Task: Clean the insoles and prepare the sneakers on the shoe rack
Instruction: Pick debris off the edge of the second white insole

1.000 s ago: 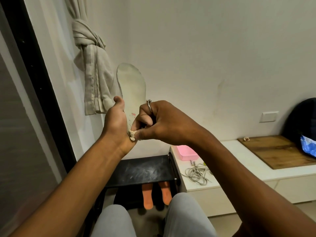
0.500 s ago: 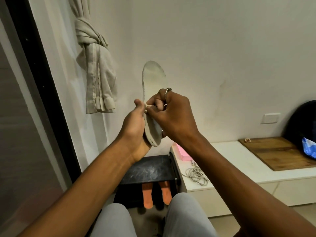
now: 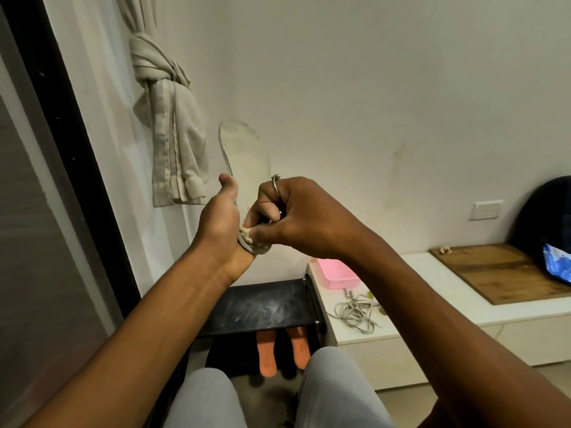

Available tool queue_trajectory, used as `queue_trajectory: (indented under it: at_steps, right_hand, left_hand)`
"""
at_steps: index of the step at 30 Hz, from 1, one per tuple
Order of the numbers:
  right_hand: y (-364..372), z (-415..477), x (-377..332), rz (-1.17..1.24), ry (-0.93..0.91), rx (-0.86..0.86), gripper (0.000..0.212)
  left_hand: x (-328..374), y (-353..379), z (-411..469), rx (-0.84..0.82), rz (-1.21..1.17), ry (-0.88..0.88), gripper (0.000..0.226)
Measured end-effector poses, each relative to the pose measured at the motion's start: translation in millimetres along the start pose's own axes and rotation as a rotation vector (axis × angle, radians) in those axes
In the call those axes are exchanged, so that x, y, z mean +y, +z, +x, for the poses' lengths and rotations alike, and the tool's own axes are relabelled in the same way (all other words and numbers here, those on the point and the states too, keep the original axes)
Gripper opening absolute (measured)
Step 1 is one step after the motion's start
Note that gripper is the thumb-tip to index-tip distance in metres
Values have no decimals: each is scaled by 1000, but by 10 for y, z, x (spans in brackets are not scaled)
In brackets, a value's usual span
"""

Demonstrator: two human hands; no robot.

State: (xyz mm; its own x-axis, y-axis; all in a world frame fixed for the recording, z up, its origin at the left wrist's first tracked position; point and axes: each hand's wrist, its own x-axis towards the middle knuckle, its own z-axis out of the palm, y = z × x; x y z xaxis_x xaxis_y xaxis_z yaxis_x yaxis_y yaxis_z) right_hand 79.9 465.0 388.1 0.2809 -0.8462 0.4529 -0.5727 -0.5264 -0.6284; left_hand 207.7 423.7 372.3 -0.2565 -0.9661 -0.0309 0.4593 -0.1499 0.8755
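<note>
A pale grey insole [image 3: 245, 152] stands nearly upright in front of me, toe end up. My left hand [image 3: 221, 223] holds its heel end from the left, thumb raised beside its edge. My right hand [image 3: 293, 214] has its fingers curled and pinches a small beige wad of cloth [image 3: 246, 234] against the insole's lower part. Below, a black shoe rack [image 3: 262, 308] holds two orange insoles [image 3: 267, 353] on its lower level, partly hidden by the top shelf.
A knotted beige curtain [image 3: 168, 128] hangs at the left by a dark window frame. To the right runs a white ledge [image 3: 411, 291] with a pink box [image 3: 338, 273], tangled grey laces [image 3: 355, 313], a wooden board [image 3: 506, 270] and a dark bag [image 3: 543, 217]. My knees fill the bottom.
The insole has swung back to the left and dropped lower. My right hand has slid the cloth wad down from the insole's middle to its heel end.
</note>
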Motion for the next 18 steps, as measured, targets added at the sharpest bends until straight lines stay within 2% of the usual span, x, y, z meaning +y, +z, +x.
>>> queue_trajectory:
  at_steps: [5, 7, 9, 12, 18]
  right_hand:
    - [105, 94, 194, -285, -101, 318, 31]
    - [119, 115, 260, -400, -152, 414, 26]
    - [134, 114, 272, -474, -197, 457, 18]
    - [148, 101, 231, -527, -169, 425, 20]
    - [70, 32, 45, -430, 56, 174, 34]
  left_hand:
    - [-27, 34, -59, -107, 9, 30, 46]
    - [-39, 28, -50, -126, 30, 35, 27]
    - [-37, 21, -40, -93, 28, 40, 21]
    - [-46, 21, -33, -61, -1, 48, 32]
    - [-40, -23, 14, -11, -84, 106, 39]
